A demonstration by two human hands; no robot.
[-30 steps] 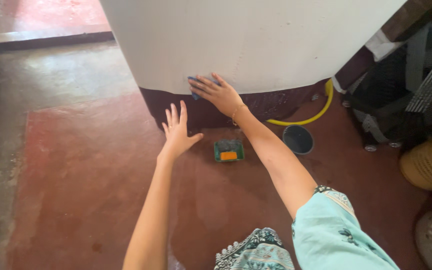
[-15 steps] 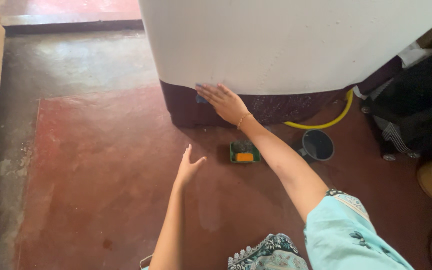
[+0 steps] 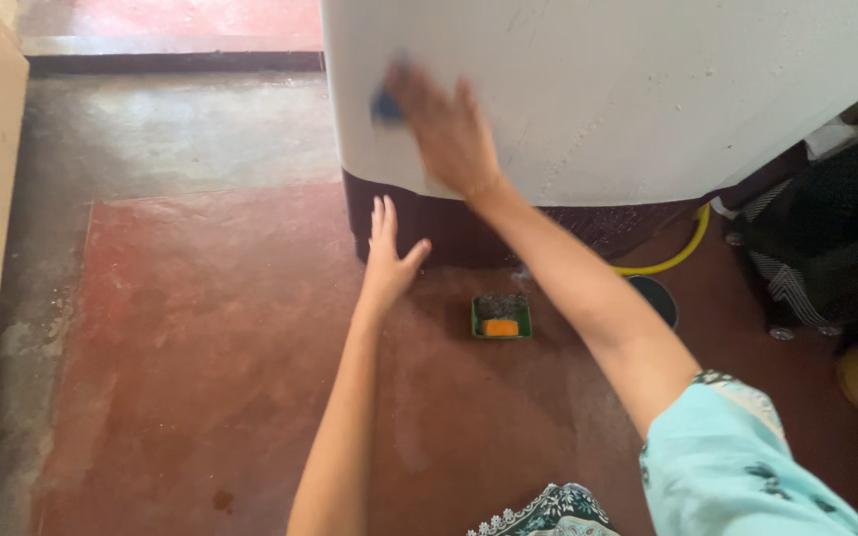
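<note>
Right hand flat, pressing blue sponge against white washer wall; left hand spread apart, empty, above red floor.

Small blue scrub pad, blurred, pressed flat against white drum wall

White drum with a dark maroon base band; blue scrub pad; green tray (an orange block inside); yellow hose; red-brown floor; pale turquoise sleeve, floral-printed.
</note>
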